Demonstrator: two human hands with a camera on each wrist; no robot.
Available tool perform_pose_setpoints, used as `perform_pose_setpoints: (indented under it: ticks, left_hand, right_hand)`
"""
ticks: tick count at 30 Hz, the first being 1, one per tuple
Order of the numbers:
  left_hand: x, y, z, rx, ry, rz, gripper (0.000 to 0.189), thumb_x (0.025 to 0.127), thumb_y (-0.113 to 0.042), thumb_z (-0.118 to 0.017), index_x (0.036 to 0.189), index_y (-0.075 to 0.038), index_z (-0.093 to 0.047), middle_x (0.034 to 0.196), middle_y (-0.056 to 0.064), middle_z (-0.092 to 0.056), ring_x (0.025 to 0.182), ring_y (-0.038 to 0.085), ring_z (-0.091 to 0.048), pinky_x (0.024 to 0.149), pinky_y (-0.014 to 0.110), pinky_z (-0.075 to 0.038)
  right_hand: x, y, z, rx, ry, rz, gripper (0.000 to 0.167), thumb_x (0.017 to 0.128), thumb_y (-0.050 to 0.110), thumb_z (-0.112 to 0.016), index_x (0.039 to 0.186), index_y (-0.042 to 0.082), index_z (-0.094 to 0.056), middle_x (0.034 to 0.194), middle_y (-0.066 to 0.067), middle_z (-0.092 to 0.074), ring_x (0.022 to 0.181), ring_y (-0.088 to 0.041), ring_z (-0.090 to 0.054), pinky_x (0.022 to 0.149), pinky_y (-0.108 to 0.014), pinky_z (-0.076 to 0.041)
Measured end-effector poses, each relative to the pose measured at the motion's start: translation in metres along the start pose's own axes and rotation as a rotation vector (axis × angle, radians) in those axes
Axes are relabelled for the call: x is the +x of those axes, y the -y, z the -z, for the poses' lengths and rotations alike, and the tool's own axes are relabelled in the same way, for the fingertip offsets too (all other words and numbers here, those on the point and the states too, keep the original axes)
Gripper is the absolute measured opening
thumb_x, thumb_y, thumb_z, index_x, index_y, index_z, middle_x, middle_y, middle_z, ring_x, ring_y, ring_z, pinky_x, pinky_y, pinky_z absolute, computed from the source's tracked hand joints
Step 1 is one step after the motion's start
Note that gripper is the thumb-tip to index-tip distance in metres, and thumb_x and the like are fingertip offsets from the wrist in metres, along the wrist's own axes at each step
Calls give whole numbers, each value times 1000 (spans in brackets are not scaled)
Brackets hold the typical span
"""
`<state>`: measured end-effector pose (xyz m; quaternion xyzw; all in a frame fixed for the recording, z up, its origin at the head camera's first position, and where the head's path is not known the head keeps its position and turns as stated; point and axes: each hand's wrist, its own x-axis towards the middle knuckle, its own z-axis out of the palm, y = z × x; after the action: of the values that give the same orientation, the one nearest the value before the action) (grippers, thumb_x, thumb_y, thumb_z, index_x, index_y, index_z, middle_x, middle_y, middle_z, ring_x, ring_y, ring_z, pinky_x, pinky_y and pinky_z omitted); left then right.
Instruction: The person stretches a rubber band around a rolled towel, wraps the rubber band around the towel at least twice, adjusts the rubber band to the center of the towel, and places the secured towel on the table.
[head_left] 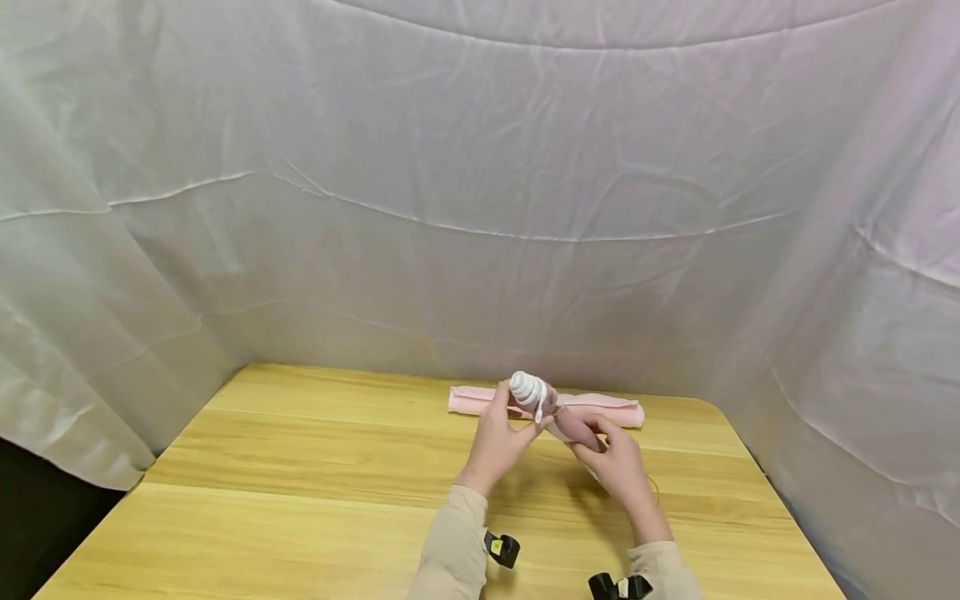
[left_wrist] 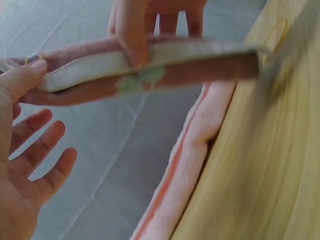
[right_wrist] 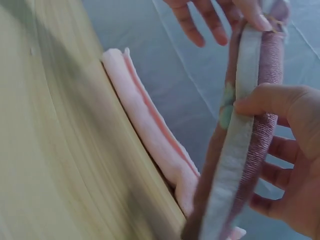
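A mauve rolled towel (head_left: 576,427) with a pale border strip is held aloft, slanting over the table. Its upper end (head_left: 528,390) shows a white spiral, and a thin yellowish band circles it just below, clearer in the right wrist view. My left hand (head_left: 493,446) pinches the roll near that banded end, thumb on top; its other fingers spread apart in the left wrist view. Farther down, my right hand (head_left: 618,462) grips the roll, its thumb (right_wrist: 255,102) pressed on the pale strip and its fingers behind. A pale green print (left_wrist: 140,80) shows on the cloth.
Behind the hands, a light pink rolled cloth (head_left: 615,410) lies along the back edge of the wooden table (head_left: 300,467). Grey-white curtains (head_left: 450,275) hang around the back and sides. A thin yellowish loop (left_wrist: 277,32) shows beyond the towel's lower end.
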<state>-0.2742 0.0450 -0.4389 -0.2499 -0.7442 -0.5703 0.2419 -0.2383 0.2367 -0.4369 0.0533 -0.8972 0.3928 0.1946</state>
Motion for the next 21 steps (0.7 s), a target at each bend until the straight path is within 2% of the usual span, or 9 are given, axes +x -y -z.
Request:
perform_pose_setpoints:
  ticks: [3, 6, 11, 15, 21]
  left_hand:
    - [-1, 5, 4, -3, 20, 74, 74, 77, -24, -82, 138, -12, -41, 110, 11, -64, 92, 23, -65, 81, 33, -57]
    - [-2, 10, 9, -10, 39, 135, 89, 75, -27, -84, 147, -20, -33, 116, 10, -62, 92, 21, -64, 83, 30, -55]
    - [-2, 18, 15, -63, 70, 176, 99, 72, -27, -86, 151, -30, -27, 116, 9, -59, 95, 20, -62, 89, 41, -55]
    - [-3, 21, 20, -30, 79, 145, 97, 72, -28, -86, 151, -30, -29, 113, 7, -60, 95, 21, -62, 88, 44, -55]
    - [-5, 23, 25, 94, 60, 4, 76, 77, -20, -82, 143, -22, -44, 120, 7, -61, 95, 20, -63, 85, 40, -56]
  right_hand:
    - [1, -4, 1, -45, -27, 25, 31, 76, 6, -75, 107, 6, -69, 105, -12, -70, 93, -22, -62, 79, -32, -52]
    - [2, -8, 1, -86, -55, 64, 33, 74, 4, -75, 107, 4, -68, 104, -13, -71, 94, -25, -64, 83, -40, -51]
    - [2, -11, 1, -166, -114, 125, 33, 70, 3, -75, 103, 2, -68, 99, -17, -70, 94, -33, -63, 83, -48, -48]
    - [1, -11, 0, -215, -140, 116, 34, 70, 5, -76, 103, 4, -68, 99, -16, -69, 96, -36, -61, 82, -50, -46]
    - [-1, -8, -3, -294, -159, 103, 37, 69, 9, -78, 105, 8, -68, 101, -13, -69, 97, -36, -61, 77, -53, -47]
